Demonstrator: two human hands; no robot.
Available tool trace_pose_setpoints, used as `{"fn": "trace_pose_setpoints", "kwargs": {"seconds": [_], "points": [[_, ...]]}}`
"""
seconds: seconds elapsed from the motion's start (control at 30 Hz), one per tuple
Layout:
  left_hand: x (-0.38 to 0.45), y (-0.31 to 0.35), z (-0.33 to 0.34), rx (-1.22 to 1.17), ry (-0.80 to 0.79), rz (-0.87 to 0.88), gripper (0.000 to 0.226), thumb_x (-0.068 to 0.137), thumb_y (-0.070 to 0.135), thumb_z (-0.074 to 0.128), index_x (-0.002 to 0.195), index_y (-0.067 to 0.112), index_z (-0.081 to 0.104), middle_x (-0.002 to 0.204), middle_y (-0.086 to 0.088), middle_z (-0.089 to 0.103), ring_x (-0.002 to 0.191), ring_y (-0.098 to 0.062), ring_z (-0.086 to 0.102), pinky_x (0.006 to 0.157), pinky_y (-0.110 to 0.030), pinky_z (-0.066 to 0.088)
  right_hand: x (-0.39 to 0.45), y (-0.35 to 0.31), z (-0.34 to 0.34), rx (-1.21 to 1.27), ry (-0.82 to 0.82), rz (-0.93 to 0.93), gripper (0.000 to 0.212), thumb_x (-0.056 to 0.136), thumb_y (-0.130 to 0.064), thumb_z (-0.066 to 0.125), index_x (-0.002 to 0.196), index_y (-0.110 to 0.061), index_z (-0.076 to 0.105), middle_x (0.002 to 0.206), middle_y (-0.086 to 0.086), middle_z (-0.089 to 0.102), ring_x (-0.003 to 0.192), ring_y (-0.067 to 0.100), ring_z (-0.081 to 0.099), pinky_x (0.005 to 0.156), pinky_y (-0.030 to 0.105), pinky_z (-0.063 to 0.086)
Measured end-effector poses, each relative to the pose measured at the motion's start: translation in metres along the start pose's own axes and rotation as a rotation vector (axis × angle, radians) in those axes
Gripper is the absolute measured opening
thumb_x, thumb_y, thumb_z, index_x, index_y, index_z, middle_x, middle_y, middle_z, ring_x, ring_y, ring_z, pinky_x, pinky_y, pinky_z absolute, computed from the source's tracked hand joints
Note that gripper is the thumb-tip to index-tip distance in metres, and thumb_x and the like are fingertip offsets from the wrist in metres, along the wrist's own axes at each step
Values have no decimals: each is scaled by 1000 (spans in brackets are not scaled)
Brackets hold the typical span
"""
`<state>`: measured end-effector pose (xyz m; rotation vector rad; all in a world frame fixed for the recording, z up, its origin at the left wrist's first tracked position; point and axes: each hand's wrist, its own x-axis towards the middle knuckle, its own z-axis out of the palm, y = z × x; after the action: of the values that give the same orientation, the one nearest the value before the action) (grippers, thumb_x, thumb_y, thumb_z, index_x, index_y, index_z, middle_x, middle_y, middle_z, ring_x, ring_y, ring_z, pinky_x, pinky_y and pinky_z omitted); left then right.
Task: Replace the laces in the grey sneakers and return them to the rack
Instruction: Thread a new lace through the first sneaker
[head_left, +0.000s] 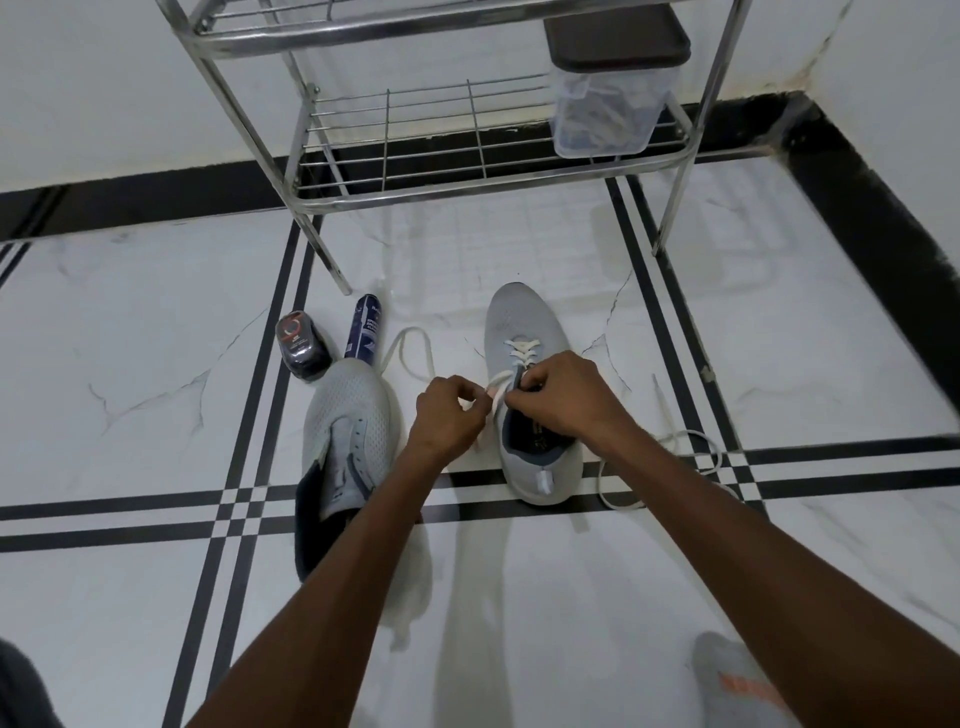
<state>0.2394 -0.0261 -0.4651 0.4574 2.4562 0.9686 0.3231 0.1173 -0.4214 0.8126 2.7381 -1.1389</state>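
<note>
**Tech A:** Grey knit sneakers, status: the right-hand sneaker (524, 332) stands upright on the white marble floor (156, 338), toe pointing far, near the middle of the view. A white flat lace (519, 349) crosses its far eyelets. The second grey sneaker (349, 415) sits to the left, unlaced, toe also far.

**Tech B:** Hand positions?

**Tech A:** Left hand (447, 415) is just left of the laced sneaker, fingers curled and pinching a section of the white lace. Right hand (558, 397) rests over the sneaker's opening, fingers pinching the lace at the tongue. One lace end loops on the floor to the far left of the hands; the other trails to the right, across the black floor stripes.

**Tech B:** Surroundings?

**Tech A:** A chrome wire shoe rack (415, 130) stands at the far side. Its lower shelf carries a clear plastic container with a dark lid (608, 93). A dark blue spray can (362, 327) and a black round-topped polish bottle (301, 345) lie just beyond the left sneaker's toe.
</note>
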Motion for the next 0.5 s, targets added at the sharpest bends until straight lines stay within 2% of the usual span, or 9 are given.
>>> {"fn": "trace_pose_setpoints", "kwargs": {"seconds": [0.07,0.13,0.2,0.23,0.3,0.33,0.37,0.43,0.5], "points": [[0,1,-8,-45,-46,-27,22,97,38,61,95,19,70,100,-1,71,96,-24,65,83,-40,53,5,-1,-13,-80,-118,27,31,86,-36,70,75,-7,76,75,6,71,75,22,66,66,34,50],[-2,9,-19,-164,-98,-49,22,99,37,55,93,19,68,99,-2,68,93,-22,62,73,-33,48,12,-3,-28,-102,-102,39,37,86,-45,72,77,-9,77,77,3,70,75,17,64,66,30,49],[-1,17,-33,-196,-104,-26,30,96,44,48,91,21,67,105,-4,66,101,-24,61,83,-37,48,20,-8,-37,-33,33,-66,32,88,-46,72,88,-15,78,86,-2,72,81,12,64,68,26,47],[-2,23,-41,-168,-83,0,36,92,52,43,87,25,66,104,-3,66,105,-27,59,93,-44,47,22,-16,-39,4,30,-138,28,90,-44,71,100,-19,77,91,-4,70,82,9,62,68,21,44],[-1,27,-56,-120,-31,56,45,86,63,35,82,27,62,98,0,66,103,-25,59,105,-58,39,26,-35,-37,11,-153,-253,34,94,-41,67,124,-25,69,93,-7,68,78,1,58,66,14,41],[-1,26,-63,-123,-12,77,46,87,62,34,82,25,60,93,3,66,97,-22,59,107,-61,37,30,-43,-32,-23,-259,-280,33,96,-40,65,126,-26,68,91,-6,69,76,0,59,66,15,42],[0,26,-71,-135,9,93,46,89,60,34,82,21,59,87,4,65,90,-19,58,106,-60,37,34,-47,-29,-44,-353,-293,27,98,-38,63,120,-25,70,86,-6,70,73,1,60,66,17,43],[2,22,-88,-165,50,115,47,89,55,38,80,13,57,80,2,60,78,-16,51,94,-50,40,44,-47,-29,15,-499,-237,18,98,-34,63,104,-23,76,76,-6,67,65,7,57,67,22,44],[4,13,-104,-227,91,118,51,84,55,41,80,7,56,79,-4,56,76,-16,48,82,-43,38,56,-39,-34,148,-468,-79,17,98,-23,62,100,-18,78,75,-3,64,64,11,54,60,23,42]]}}
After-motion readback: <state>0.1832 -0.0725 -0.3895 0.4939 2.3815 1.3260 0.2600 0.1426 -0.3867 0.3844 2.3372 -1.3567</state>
